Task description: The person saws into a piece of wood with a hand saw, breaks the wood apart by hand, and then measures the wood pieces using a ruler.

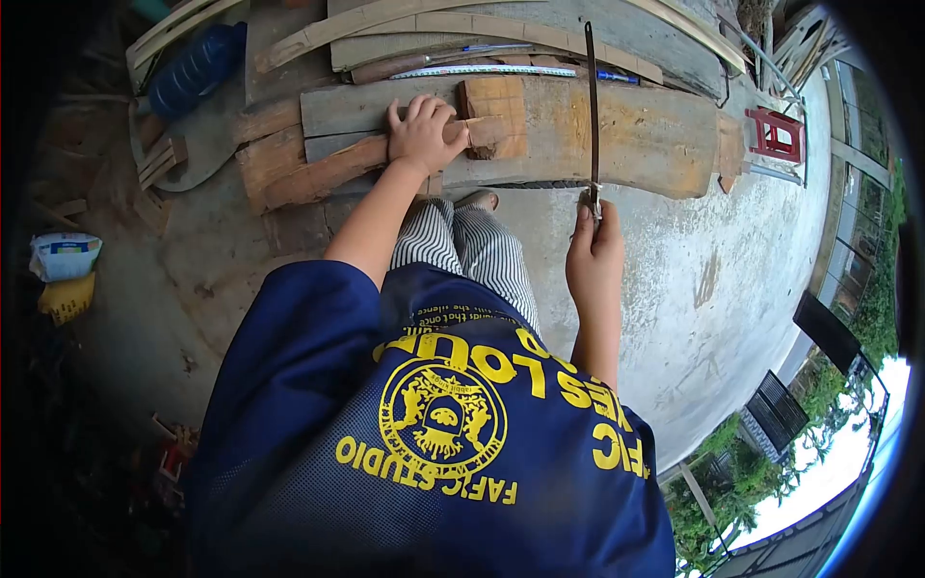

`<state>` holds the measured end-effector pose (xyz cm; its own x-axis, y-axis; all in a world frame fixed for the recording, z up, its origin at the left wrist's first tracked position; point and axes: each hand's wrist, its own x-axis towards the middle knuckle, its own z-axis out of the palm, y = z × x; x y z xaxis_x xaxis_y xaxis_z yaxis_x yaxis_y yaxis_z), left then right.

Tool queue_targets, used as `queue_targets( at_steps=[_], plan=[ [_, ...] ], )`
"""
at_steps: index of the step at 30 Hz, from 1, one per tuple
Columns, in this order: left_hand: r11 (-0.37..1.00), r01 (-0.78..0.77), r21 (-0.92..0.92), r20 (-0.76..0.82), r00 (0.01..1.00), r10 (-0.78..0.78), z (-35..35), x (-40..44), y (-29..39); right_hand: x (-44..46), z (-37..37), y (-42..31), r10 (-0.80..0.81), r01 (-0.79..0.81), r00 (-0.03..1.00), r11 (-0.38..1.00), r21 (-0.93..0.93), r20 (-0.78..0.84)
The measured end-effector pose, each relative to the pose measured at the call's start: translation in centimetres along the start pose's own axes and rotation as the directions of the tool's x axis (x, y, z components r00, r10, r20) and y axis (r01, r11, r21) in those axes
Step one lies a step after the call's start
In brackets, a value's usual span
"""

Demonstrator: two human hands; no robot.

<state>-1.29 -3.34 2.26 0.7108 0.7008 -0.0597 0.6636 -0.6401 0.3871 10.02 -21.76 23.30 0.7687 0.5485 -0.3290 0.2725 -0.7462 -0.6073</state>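
Note:
My left hand [422, 133] lies over a long, rough brown piece of wood [337, 166], fingers spread across its far edge and thumb near its right part. That piece's right end rests on or against a square wooden block [494, 101] on a thick plank bench [636, 135]. My right hand [595, 241] is closed around the near end of a long, thin, dark blade [592, 106]. The blade points away from me across the plank, right of the block. Its exact kind and its handle, mostly inside my fingers, I cannot make out.
Behind the bench lie wooden strips [424, 24], a white ruler-like strip [501, 69] and a blue pen [617, 76]. A blue plastic bottle [198, 69] is at far left, a red stool [777, 135] at right. Bags [66, 258] sit on the left floor.

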Motion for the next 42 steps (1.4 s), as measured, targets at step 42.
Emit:
queue_targets(
  at_steps=[42],
  plan=[
    [-0.048,0.831,-0.554,0.807,0.551,0.214,-15.3,-7.4,7.2,7.1,8.3,-2.7,-0.863,0.826,0.500,0.451,0.337,-0.072]
  ],
)
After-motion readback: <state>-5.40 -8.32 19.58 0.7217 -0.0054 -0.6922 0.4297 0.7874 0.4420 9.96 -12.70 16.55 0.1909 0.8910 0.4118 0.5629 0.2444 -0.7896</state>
